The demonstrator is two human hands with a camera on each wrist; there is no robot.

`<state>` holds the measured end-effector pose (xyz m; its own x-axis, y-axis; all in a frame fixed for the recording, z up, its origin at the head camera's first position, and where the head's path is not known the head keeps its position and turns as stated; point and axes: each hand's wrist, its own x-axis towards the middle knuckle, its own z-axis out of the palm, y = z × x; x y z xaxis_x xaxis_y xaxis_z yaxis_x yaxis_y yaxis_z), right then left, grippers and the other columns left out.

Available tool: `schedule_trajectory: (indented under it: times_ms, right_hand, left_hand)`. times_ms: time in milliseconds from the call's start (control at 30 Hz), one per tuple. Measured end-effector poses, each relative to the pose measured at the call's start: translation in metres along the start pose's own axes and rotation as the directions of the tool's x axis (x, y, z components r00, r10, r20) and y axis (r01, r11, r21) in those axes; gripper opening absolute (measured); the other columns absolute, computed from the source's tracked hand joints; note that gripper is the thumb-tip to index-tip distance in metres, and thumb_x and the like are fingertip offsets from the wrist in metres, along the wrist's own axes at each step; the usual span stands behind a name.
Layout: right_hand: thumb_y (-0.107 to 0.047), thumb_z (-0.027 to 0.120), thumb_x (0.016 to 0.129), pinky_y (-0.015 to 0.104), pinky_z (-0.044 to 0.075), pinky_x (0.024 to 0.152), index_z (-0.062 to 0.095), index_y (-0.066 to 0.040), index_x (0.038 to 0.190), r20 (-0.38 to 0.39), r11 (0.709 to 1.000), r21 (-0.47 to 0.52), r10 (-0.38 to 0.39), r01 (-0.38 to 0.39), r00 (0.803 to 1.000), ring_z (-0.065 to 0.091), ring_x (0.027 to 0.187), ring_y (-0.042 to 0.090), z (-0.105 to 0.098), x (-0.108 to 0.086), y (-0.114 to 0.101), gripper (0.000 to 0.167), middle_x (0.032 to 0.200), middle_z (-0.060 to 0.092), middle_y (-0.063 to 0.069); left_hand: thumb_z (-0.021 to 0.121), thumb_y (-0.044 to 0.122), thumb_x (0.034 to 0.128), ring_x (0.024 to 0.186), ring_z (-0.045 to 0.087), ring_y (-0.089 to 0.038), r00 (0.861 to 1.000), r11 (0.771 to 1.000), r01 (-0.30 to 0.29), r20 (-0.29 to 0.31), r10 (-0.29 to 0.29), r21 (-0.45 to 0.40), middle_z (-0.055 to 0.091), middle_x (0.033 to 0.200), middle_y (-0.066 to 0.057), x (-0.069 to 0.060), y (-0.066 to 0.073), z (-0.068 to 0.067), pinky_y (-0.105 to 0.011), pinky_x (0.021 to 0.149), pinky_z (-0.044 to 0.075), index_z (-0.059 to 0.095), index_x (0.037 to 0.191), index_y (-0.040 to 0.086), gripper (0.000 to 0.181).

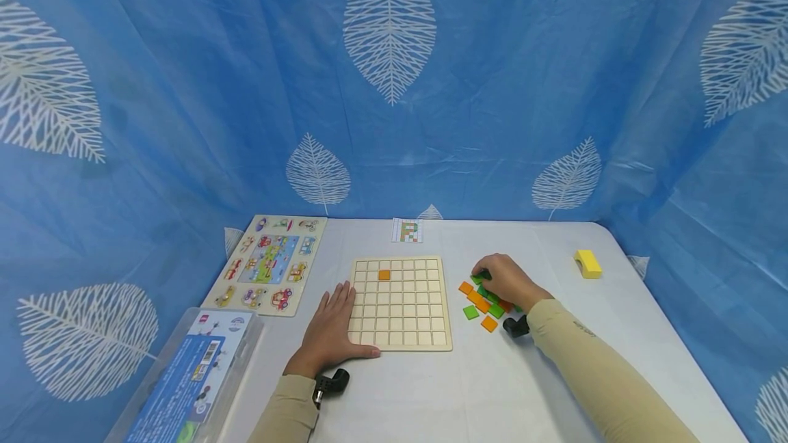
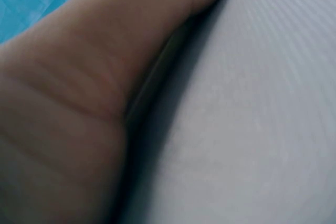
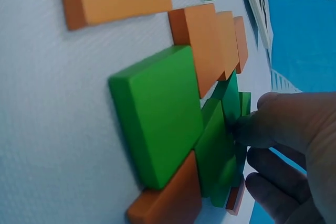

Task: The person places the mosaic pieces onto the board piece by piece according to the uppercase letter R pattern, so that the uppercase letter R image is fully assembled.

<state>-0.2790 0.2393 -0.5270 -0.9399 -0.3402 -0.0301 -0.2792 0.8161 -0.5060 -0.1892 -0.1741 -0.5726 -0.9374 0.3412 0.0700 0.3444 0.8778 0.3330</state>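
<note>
The square wooden grid board (image 1: 397, 351) lies flat, with one orange tile (image 1: 384, 275) in its top row. My left hand (image 1: 329, 333) rests with spread fingers along the board's left edge, thumb at the lower left corner; its palm side (image 2: 68, 108) fills the left of the left wrist view. To the board's right, green and orange tiles lie in a loose pile, among them a green tile (image 1: 470, 312) and an orange tile (image 1: 489, 323). My right hand (image 1: 507, 280) pinches a green tile at the pile's far side; in the right wrist view the fingers of this hand (image 3: 294, 150) partly hide it.
A small pattern card (image 1: 408, 230) lies behind the board. At the left are a wooden picture puzzle (image 1: 269, 265) and a clear plastic case (image 1: 237, 374) with printed sheets. A yellow arch block (image 1: 589, 264) stands at the far right. Blue leaf-patterned cloth (image 1: 455, 87) hangs behind the table.
</note>
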Motion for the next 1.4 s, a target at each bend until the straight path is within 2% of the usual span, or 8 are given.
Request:
schedule_trajectory:
  times_ms: [267, 667, 1033, 1400]
  right_hand:
    - [0.006, 0.077, 0.091, 0.053, 0.054, 0.100, 0.081, -0.006, 0.110, -0.014, 1.000, -0.008, -0.007, 0.007, 1.000, 0.064, 0.115, 0.035, 0.0017, -0.0016, 0.0010, 0.022, 0.114, 0.073, 0.009]
    - [0.001, 0.079, 0.092, 0.052, 0.055, 0.099, 0.080, -0.006, 0.109, -0.021, 1.000, -0.024, -0.014, 0.014, 1.000, 0.065, 0.112, 0.033, 0.0020, -0.0022, 0.0022, 0.019, 0.112, 0.073, 0.008]
    - [-0.002, 0.079, 0.093, 0.053, 0.053, 0.103, 0.081, -0.006, 0.109, -0.035, 1.000, -0.030, -0.004, 0.003, 0.999, 0.064, 0.115, 0.033, 0.0012, -0.0025, 0.0016, 0.017, 0.114, 0.072, 0.009]
    - [-0.004, 0.080, 0.092, 0.055, 0.051, 0.104, 0.080, -0.005, 0.108, -0.060, 0.999, -0.034, -0.041, 0.039, 0.997, 0.065, 0.113, 0.035, 0.0023, -0.0024, 0.0020, 0.016, 0.111, 0.073, 0.008]
  left_hand:
    - [0.069, 0.096, 0.0600, 0.159, 0.012, -0.032, 1.000, 1.000, -0.006, -0.006, 0.006, 0.002, 0.019, 0.172, -0.017, -0.0009, 0.0004, -0.0004, -0.049, 0.127, 0.007, 0.025, 0.165, -0.003, 0.151]
    - [0.072, 0.095, 0.0592, 0.159, 0.013, -0.033, 1.000, 1.000, -0.004, -0.013, 0.004, -0.012, 0.019, 0.172, -0.018, -0.0009, 0.0009, -0.0002, -0.049, 0.127, 0.007, 0.025, 0.165, -0.003, 0.152]
    - [0.073, 0.093, 0.0602, 0.159, 0.011, -0.032, 1.000, 1.000, 0.007, 0.006, -0.007, -0.002, 0.018, 0.173, -0.017, -0.0007, 0.0018, -0.0020, -0.049, 0.127, 0.006, 0.023, 0.165, -0.003, 0.151]
    - [0.071, 0.095, 0.0595, 0.159, 0.012, -0.032, 1.000, 1.000, 0.010, 0.010, -0.010, -0.003, 0.018, 0.173, -0.017, -0.0007, 0.0026, -0.0026, -0.048, 0.127, 0.006, 0.024, 0.165, -0.002, 0.152]
